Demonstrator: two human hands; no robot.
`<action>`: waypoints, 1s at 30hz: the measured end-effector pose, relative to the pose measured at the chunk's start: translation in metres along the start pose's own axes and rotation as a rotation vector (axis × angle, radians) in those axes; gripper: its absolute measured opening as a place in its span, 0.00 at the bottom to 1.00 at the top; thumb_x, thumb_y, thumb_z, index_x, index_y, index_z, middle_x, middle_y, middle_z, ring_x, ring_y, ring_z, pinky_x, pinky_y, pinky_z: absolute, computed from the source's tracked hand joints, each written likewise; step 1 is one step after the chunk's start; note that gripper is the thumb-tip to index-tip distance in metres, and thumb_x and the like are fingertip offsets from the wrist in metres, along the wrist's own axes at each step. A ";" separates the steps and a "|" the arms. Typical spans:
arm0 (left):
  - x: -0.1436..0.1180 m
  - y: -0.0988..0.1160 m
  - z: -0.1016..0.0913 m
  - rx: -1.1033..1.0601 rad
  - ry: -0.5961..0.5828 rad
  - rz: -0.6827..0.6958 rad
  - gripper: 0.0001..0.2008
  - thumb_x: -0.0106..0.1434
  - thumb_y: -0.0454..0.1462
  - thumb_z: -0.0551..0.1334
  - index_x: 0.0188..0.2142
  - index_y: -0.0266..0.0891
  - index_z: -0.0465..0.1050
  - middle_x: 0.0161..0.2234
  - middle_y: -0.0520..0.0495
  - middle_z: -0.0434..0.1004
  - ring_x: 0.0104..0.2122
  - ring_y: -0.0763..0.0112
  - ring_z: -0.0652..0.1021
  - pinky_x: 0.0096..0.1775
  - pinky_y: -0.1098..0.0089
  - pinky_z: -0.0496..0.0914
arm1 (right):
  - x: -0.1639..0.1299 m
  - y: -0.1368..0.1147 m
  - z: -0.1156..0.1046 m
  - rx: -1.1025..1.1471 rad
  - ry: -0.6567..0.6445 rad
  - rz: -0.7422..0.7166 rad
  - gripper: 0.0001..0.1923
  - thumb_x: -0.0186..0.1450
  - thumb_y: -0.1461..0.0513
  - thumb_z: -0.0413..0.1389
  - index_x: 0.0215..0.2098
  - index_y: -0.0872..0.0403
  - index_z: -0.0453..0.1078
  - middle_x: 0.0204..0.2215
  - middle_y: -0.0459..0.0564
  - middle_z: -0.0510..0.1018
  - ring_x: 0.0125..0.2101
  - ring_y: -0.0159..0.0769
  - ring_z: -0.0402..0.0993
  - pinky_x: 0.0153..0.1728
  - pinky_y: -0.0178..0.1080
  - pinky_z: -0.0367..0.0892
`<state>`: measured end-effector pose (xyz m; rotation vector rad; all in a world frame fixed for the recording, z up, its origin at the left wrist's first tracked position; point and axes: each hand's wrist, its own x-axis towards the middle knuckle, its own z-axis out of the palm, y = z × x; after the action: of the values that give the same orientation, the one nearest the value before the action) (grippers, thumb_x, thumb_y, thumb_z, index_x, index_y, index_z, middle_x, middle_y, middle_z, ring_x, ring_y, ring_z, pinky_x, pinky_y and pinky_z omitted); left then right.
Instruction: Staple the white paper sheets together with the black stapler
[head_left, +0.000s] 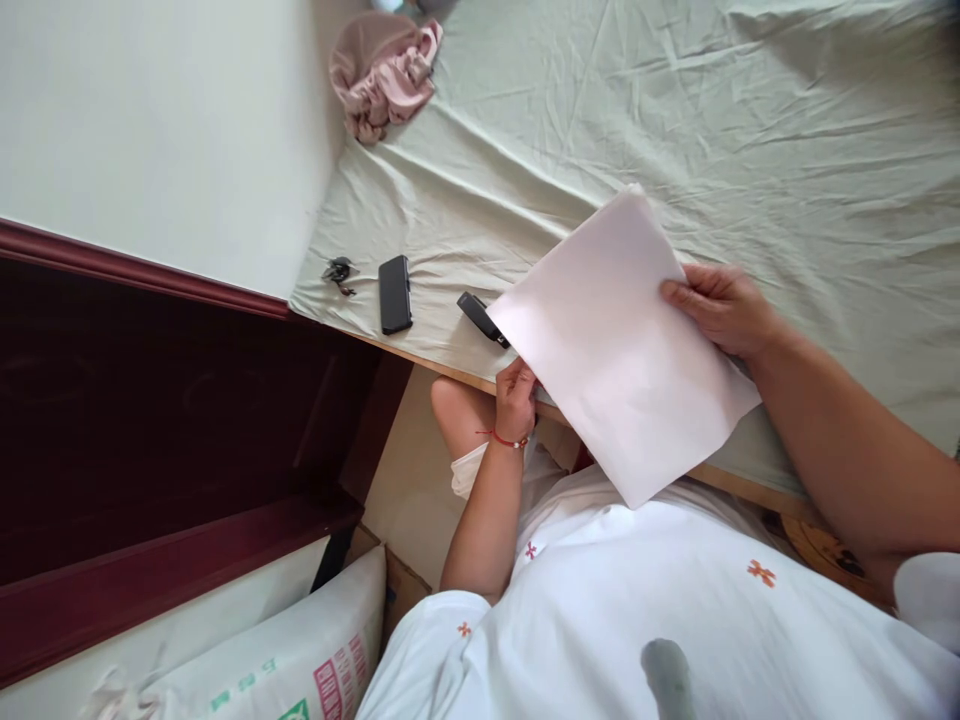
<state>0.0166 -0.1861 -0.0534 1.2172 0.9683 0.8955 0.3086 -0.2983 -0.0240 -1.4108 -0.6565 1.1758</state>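
The right hand's [716, 308] grip pinches the right edge of the white, rectangular paper sheets [622, 345], thumb on top; the left hand [516, 392] curls at their left edge, and whether that grip pinches them I cannot tell. The paper slants over the near edge of the table [540, 130], which is covered in pale green cloth, its lower corner out above the lap. If the right grip slackened, the sheets could slip or fan apart and slide off, being unsupported there. Their left corner overlaps the slim black stapler [482, 319] in this view, so a leftward sweep might knock it. The white woven sack [300, 640] carries pink-red and green printed characters, too blurred to read surely; no brand is legible on the stapler.
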 end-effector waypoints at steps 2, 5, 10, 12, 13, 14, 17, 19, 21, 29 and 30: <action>0.001 -0.003 -0.002 0.005 0.037 0.000 0.27 0.58 0.63 0.78 0.29 0.44 0.81 0.28 0.48 0.81 0.37 0.58 0.85 0.41 0.61 0.81 | 0.000 0.000 0.001 -0.015 0.000 0.013 0.12 0.65 0.50 0.74 0.38 0.47 0.84 0.34 0.47 0.87 0.31 0.39 0.82 0.31 0.40 0.79; 0.003 -0.006 -0.003 0.002 0.026 -0.001 0.22 0.57 0.58 0.81 0.31 0.43 0.85 0.30 0.49 0.85 0.35 0.63 0.84 0.42 0.64 0.80 | 0.000 0.001 0.000 -0.028 0.019 0.012 0.12 0.65 0.50 0.74 0.37 0.47 0.83 0.33 0.47 0.86 0.30 0.39 0.81 0.30 0.40 0.79; 0.007 -0.009 -0.001 -0.023 0.105 0.028 0.27 0.48 0.59 0.86 0.28 0.42 0.85 0.26 0.52 0.85 0.30 0.69 0.81 0.38 0.69 0.77 | 0.000 0.002 -0.003 -0.014 0.045 -0.035 0.18 0.60 0.53 0.80 0.43 0.47 0.83 0.38 0.47 0.86 0.33 0.37 0.81 0.32 0.38 0.78; 0.007 -0.011 0.001 -0.048 0.154 0.021 0.29 0.44 0.61 0.87 0.29 0.41 0.86 0.29 0.51 0.87 0.33 0.68 0.83 0.42 0.68 0.79 | 0.002 0.003 -0.004 0.012 0.051 -0.032 0.22 0.57 0.52 0.82 0.44 0.48 0.84 0.40 0.48 0.87 0.34 0.38 0.81 0.33 0.39 0.79; 0.007 -0.011 0.003 -0.065 0.172 0.020 0.31 0.42 0.61 0.88 0.30 0.41 0.87 0.30 0.51 0.88 0.35 0.67 0.84 0.44 0.67 0.79 | 0.002 0.004 -0.004 0.027 0.048 -0.024 0.24 0.56 0.51 0.82 0.46 0.48 0.84 0.41 0.48 0.88 0.34 0.39 0.81 0.33 0.41 0.80; 0.006 -0.011 0.004 -0.086 0.181 0.019 0.31 0.41 0.61 0.88 0.31 0.42 0.88 0.31 0.51 0.89 0.36 0.67 0.85 0.45 0.68 0.79 | 0.003 0.005 -0.004 0.038 0.043 -0.015 0.25 0.55 0.50 0.82 0.47 0.48 0.85 0.41 0.49 0.88 0.35 0.40 0.82 0.34 0.42 0.80; 0.004 -0.009 0.004 -0.165 0.163 0.014 0.30 0.43 0.61 0.88 0.35 0.43 0.90 0.36 0.50 0.92 0.40 0.66 0.87 0.51 0.68 0.80 | 0.005 0.006 -0.004 0.040 0.033 0.010 0.27 0.55 0.49 0.82 0.48 0.49 0.87 0.43 0.50 0.90 0.35 0.41 0.83 0.36 0.45 0.82; 0.002 -0.008 0.003 -0.209 0.138 -0.001 0.29 0.47 0.60 0.88 0.37 0.45 0.90 0.39 0.49 0.93 0.45 0.65 0.89 0.54 0.67 0.81 | 0.005 0.006 -0.003 0.037 0.039 0.030 0.25 0.56 0.49 0.82 0.46 0.50 0.87 0.42 0.51 0.90 0.34 0.41 0.83 0.36 0.45 0.83; 0.002 -0.008 0.000 -0.230 0.132 -0.016 0.29 0.48 0.60 0.87 0.39 0.45 0.91 0.41 0.49 0.93 0.48 0.62 0.89 0.57 0.65 0.81 | 0.004 0.004 -0.002 0.030 0.039 0.057 0.22 0.57 0.50 0.82 0.43 0.51 0.86 0.41 0.53 0.91 0.34 0.41 0.84 0.36 0.46 0.84; 0.002 -0.012 -0.002 -0.248 0.247 0.025 0.30 0.47 0.62 0.87 0.36 0.43 0.89 0.39 0.50 0.92 0.48 0.62 0.89 0.59 0.64 0.80 | 0.007 0.005 0.001 -0.029 0.084 -0.004 0.15 0.61 0.55 0.77 0.41 0.51 0.82 0.35 0.48 0.86 0.30 0.34 0.76 0.28 0.37 0.74; 0.002 -0.013 -0.001 -0.247 0.258 0.031 0.29 0.48 0.62 0.87 0.35 0.43 0.89 0.37 0.50 0.92 0.47 0.63 0.89 0.58 0.65 0.80 | 0.009 0.007 0.001 -0.047 0.101 -0.032 0.14 0.62 0.56 0.76 0.40 0.50 0.80 0.33 0.46 0.83 0.29 0.33 0.74 0.27 0.36 0.71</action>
<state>0.0164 -0.1859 -0.0661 0.9237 1.0097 1.1813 0.3095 -0.2919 -0.0328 -1.4835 -0.6368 1.0631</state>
